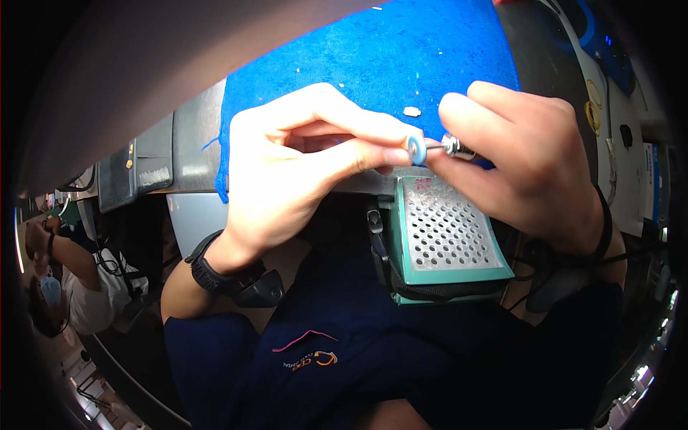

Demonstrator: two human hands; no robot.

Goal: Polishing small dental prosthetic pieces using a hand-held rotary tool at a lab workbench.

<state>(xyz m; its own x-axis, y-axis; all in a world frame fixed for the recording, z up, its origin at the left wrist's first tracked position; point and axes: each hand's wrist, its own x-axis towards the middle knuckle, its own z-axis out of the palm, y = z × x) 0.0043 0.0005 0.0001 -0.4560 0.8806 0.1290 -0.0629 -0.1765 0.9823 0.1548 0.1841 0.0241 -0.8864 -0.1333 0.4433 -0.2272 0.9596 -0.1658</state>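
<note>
My right hand [523, 154] is closed around a rotary handpiece [459, 147], whose metal tip points left. On its thin shank sits a small pale-blue polishing wheel [416, 149]. My left hand [290, 154] is pinched shut, thumb and forefinger meeting right beside the wheel. Whatever lies between those fingertips is too small and covered to make out. Just beyond the wheel, a small cream-coloured piece [411, 112] rests on the blue cloth [401, 50]. Both hands are above the cloth's near edge.
Below my hands is a green box with a perforated metal top [451, 229]. Dark trays [147, 161] stand at the left. Black cables [559, 265] run by my right wrist. Another person [89, 287] sits at far left. A large blurred shape crosses the upper left.
</note>
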